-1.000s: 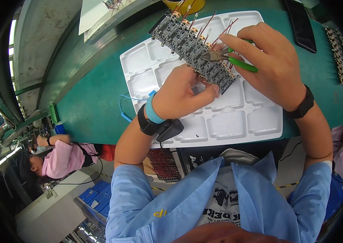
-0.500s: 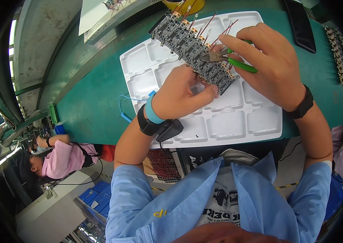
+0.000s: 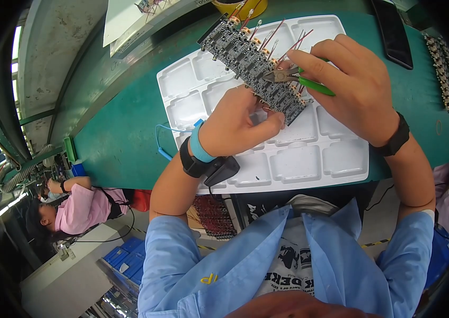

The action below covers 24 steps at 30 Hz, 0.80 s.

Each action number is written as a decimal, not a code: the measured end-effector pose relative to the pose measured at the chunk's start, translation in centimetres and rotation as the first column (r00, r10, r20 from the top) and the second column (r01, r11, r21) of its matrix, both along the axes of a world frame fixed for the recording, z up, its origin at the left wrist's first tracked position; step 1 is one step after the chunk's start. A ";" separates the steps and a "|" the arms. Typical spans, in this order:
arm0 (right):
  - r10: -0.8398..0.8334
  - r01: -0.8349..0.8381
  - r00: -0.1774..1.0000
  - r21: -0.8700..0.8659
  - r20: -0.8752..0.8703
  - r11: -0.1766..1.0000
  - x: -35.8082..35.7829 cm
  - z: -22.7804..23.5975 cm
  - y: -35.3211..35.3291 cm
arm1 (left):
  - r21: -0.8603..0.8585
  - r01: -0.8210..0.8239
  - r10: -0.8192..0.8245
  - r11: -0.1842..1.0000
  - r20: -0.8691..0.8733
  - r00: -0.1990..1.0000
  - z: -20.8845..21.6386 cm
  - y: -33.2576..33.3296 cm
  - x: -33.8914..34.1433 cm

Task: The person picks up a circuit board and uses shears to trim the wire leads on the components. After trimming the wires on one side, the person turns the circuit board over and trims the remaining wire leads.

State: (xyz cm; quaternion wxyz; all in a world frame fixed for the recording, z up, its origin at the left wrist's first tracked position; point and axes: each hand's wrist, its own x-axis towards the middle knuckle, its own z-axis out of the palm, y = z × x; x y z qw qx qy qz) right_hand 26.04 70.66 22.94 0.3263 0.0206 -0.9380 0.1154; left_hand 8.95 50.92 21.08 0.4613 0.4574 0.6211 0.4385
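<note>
My left hand (image 3: 245,117) grips the near end of a long circuit board panel (image 3: 240,59), its thumb along the edge and the other fingers partly hidden underneath. The panel is tilted over a white tray, packed with small parts, with copper coils and thin red and clear leads standing along its far edge. In my right hand (image 3: 354,79) is a pair of cutting pliers with green handles (image 3: 317,86). The pliers' metal jaws lie over the panel's surface near its right half; whether they touch it I cannot tell.
Beneath the panel lies the white compartment tray (image 3: 296,163) on a green table mat (image 3: 113,124). A dark flat device (image 3: 394,37) lies at the far right, beside more board strips (image 3: 444,74). A yellow tape roll (image 3: 256,9) is at the back. A person in pink (image 3: 84,209) sits at left.
The panel has shifted very slightly right and down at its far end. The pliers and my right hand have moved only a little.
</note>
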 end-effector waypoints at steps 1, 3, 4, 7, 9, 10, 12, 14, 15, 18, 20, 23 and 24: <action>-0.001 0.001 1.000 -0.005 0.000 1.000 0.0 0.0 0.0 | 0.000 0.001 -0.001 1.000 0.000 1.000 0.0 0.0 0.0; -0.002 0.002 1.000 -0.008 0.007 1.000 0.1 0.1 -0.1 | 0.021 -0.011 0.011 1.000 0.006 1.000 0.1 0.1 0.1; -0.003 0.003 1.000 -0.012 0.014 1.000 0.1 0.1 -0.1 | 0.031 -0.017 0.017 0.999 0.009 1.000 0.1 0.1 0.2; -0.001 0.002 0.999 -0.019 0.034 1.000 0.1 0.0 -0.1 | 0.067 -0.041 0.038 0.997 0.052 0.998 -0.1 0.1 0.4; 0.003 -0.001 0.998 -0.030 0.056 1.000 0.2 -0.1 0.0 | 0.085 -0.053 0.047 0.995 0.074 0.996 -0.2 0.1 0.4; 0.003 -0.002 0.998 -0.029 0.056 1.000 0.2 -0.2 0.0 | 0.083 -0.053 0.047 0.995 0.070 0.996 -0.2 0.1 0.4; 0.026 -0.023 0.999 -0.057 0.044 0.998 0.2 -0.3 0.0 | 0.078 -0.052 0.047 0.996 0.062 0.997 -0.3 0.0 0.3; 0.037 -0.034 0.999 -0.071 0.038 0.997 0.1 -0.2 0.0 | 0.073 -0.052 0.047 0.996 0.062 0.997 -0.2 0.0 0.4; 0.015 -0.014 1.000 -0.051 0.013 0.999 0.1 0.0 0.1 | 0.068 -0.052 0.048 0.996 0.063 0.997 -0.1 0.1 0.4; -0.030 0.029 0.999 -0.014 -0.038 0.999 -0.1 0.2 0.1 | 0.060 -0.046 0.044 0.997 0.049 0.998 -0.1 0.0 0.4; -0.027 0.027 0.999 0.006 -0.035 1.000 -0.2 0.0 0.2 | 0.059 -0.036 0.034 0.998 0.019 0.999 -0.1 0.0 0.3; -0.027 0.028 0.999 0.019 -0.034 0.999 -0.2 0.0 0.1 | 0.059 -0.014 0.016 0.998 -0.036 0.999 -0.4 0.0 0.1; -0.028 0.029 0.999 0.024 -0.036 0.999 -0.2 0.0 0.1 | 0.059 -0.003 0.007 0.998 -0.064 0.998 -0.5 0.0 0.1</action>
